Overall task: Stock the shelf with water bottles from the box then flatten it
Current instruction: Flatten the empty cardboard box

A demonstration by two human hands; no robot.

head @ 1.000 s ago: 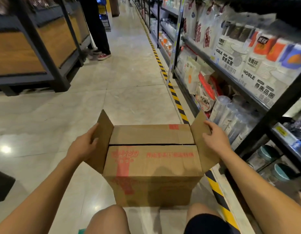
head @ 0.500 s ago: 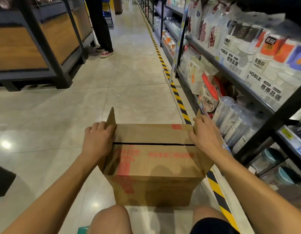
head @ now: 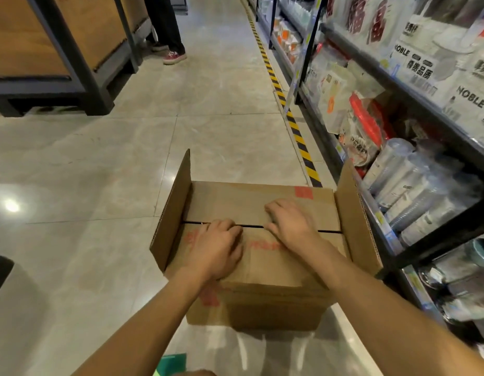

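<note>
Pale floor tiles [head: 99,158] run down the shop aisle, and your box [head: 262,302] sits on them just beside the shelf [head: 439,234] on your right. You're on the opening step: the end flaps stand up, the two long flaps lie shut with a slit [head: 251,226] between them, and no bottles show. Your left hand [head: 216,248] and right hand [head: 289,223] sit at that slit, fingers bent; whether they've hooked an edge, I can't tell. Next, I'd judge, get fingertips under and fold both long flaps outward.
</note>
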